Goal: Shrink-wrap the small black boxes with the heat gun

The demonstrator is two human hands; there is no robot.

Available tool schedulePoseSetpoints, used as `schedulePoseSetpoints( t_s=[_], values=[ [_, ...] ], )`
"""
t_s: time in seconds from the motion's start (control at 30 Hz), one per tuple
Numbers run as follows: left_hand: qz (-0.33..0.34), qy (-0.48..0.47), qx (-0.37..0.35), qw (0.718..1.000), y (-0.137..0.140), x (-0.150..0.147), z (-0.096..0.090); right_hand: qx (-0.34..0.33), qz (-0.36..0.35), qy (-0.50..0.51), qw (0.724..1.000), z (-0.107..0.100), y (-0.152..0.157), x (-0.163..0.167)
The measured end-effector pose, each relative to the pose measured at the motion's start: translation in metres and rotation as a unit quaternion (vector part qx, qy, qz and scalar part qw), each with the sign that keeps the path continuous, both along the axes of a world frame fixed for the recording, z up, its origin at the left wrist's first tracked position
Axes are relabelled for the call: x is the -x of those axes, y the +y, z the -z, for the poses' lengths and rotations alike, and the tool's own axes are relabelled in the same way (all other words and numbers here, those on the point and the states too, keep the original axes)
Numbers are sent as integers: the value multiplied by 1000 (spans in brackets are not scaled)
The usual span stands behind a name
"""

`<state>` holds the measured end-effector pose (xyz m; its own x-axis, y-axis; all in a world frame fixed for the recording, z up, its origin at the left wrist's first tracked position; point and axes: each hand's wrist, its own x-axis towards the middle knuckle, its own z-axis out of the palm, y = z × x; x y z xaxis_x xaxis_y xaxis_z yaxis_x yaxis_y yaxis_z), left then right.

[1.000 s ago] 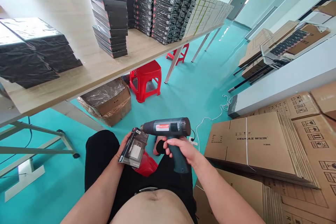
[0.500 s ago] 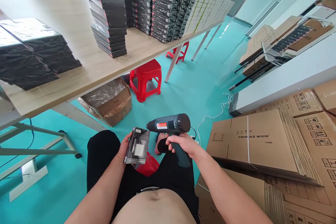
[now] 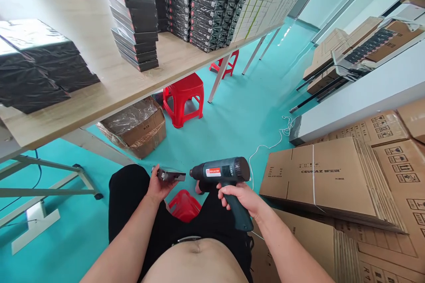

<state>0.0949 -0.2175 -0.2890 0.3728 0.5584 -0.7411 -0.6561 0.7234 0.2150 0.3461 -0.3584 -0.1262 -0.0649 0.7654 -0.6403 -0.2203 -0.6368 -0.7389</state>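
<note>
My right hand [image 3: 241, 196] is closed round the handle of a dark blue heat gun [image 3: 221, 170] with a red and white label. Its nozzle points left, close to a small flat black box [image 3: 171, 175]. That box lies tilted nearly edge-on in my left hand [image 3: 159, 185], whose fingers wrap its left end. A narrow gap separates nozzle and box. Both things are above my lap, and a red plastic stool [image 3: 185, 205] shows between my legs.
A wooden table [image 3: 116, 93] on the left bears a stack of black boxes [image 3: 139, 22] and film-wrapped packs [image 3: 43, 68]. Below it are an open carton [image 3: 146, 135] and a red stool [image 3: 184, 97]. Flattened cartons [image 3: 318, 172] rise at my right; a white cable [image 3: 265, 147] crosses the floor.
The box has turned from showing its broad printed face to lying nearly edge-on. The heat gun has moved slightly right and down.
</note>
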Motion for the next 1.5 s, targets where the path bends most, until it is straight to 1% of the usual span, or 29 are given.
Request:
schedulePoseSetpoints(
  t_s=[0.1,0.17,0.27,0.33,0.47,0.53,0.63,0.73,0.8,0.93,1.1,1.23,1.33,1.37,1.5],
  values=[
    [-1,18,13,1000,0,-1,4,-2,-32,14,999,-1,-1,15],
    [-6,17,11,1000,0,-1,6,-24,-42,37,998,-1,-1,29],
    [-4,10,21,1000,0,-1,9,-52,3,28,998,2,2,42],
    [-4,8,34,999,0,1,12,-44,27,4,999,4,3,40],
    [-14,3,57,998,1,3,18,-31,12,3,999,5,-4,26],
    [-16,-3,72,997,1,2,18,-25,15,-3,1000,5,-10,19],
    [-4,-15,96,995,0,1,17,-7,30,-31,999,5,-17,9],
    [15,-16,117,993,0,1,17,3,6,-38,999,5,-21,2],
    [23,-11,131,991,0,2,18,-3,-14,-33,999,5,-20,2],
    [34,-3,148,988,0,3,17,-35,-12,-39,999,4,-13,9],
    [40,11,162,986,-2,3,12,-34,-51,-45,997,5,-8,15],
    [35,5,163,986,-2,3,13,-40,-28,-53,997,5,-10,16],
    [40,13,163,986,-1,2,15,-32,-43,-43,998,6,-12,16],
    [37,14,163,986,-1,2,15,-29,-36,-44,998,6,-12,15],
    [28,-4,162,986,0,2,17,-11,27,-69,997,9,-14,13]
  ],
)
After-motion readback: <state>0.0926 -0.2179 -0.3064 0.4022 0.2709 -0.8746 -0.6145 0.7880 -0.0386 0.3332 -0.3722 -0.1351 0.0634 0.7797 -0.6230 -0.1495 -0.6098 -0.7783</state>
